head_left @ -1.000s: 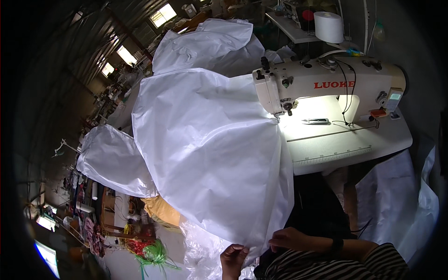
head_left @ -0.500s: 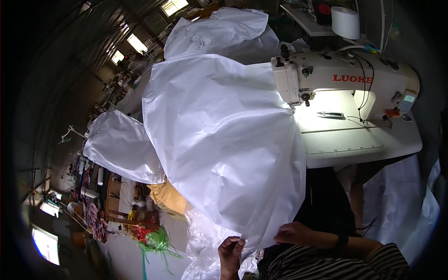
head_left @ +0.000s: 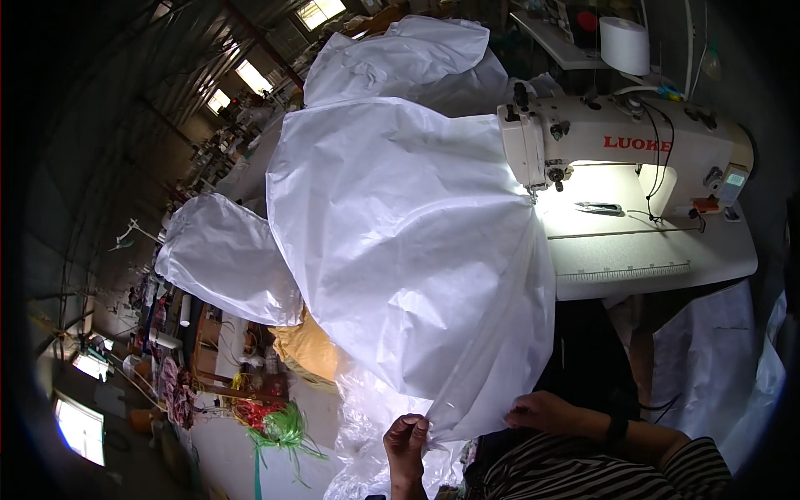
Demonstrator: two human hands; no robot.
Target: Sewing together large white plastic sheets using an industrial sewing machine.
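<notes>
A large white sheet of smooth, slightly shiny fabric (head_left: 400, 250) spreads from the sewing machine (head_left: 617, 137) down to my lap. Its right edge lies under the needle area, where the lamp glows. My left hand (head_left: 407, 437) pinches the sheet's lower edge between thumb and fingers. To its right, my right hand (head_left: 542, 412) has its fingers closed at the lower right edge of the same fabric. A dark band circles my right wrist. Thread snips (head_left: 598, 208) lie on the lit machine bed, away from both hands.
More white fabric (head_left: 392, 62) is heaped behind, and a white bundle (head_left: 229, 258) hangs at the left. Clear plastic (head_left: 367, 425), a tan bag (head_left: 308, 346) and green strings (head_left: 287, 433) are left of my hands. A thread cone (head_left: 625, 46) stands at the back right.
The whole view has shifted a little, so the machine and fabric appear slightly further right. Both hands keep their hold at the fabric's lower edge.
</notes>
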